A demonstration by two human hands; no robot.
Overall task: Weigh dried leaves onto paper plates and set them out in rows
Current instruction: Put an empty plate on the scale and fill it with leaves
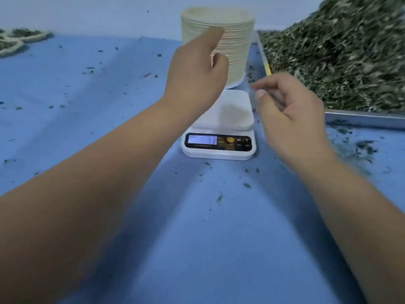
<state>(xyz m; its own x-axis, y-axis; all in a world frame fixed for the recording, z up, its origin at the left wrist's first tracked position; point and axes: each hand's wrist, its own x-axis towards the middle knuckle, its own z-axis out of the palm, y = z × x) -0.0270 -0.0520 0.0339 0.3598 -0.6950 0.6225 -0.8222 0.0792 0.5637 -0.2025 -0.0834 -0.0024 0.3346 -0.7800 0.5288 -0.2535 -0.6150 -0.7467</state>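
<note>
From the head view, the scale (219, 137) sits mid-counter (197, 238) with its platform bare and its display lit, the reading too blurred to make out. Just behind it stands the plate stack (238, 40). The left hand (197, 69) is raised in front of the stack, thumb up and fingers curled toward its side; whether it touches or grips a plate cannot be told. The right hand (291, 113) hovers beside the scale, loosely curled and holding nothing. The leaves (339, 51) lie heaped in a tray (361, 117) on the right, and filled plates (13, 40) sit at the far left. The step in hand looks like fetching a fresh plate. Next, one plate likely has to be peeled off the stack and laid flat on the platform before leaves are added.
</note>
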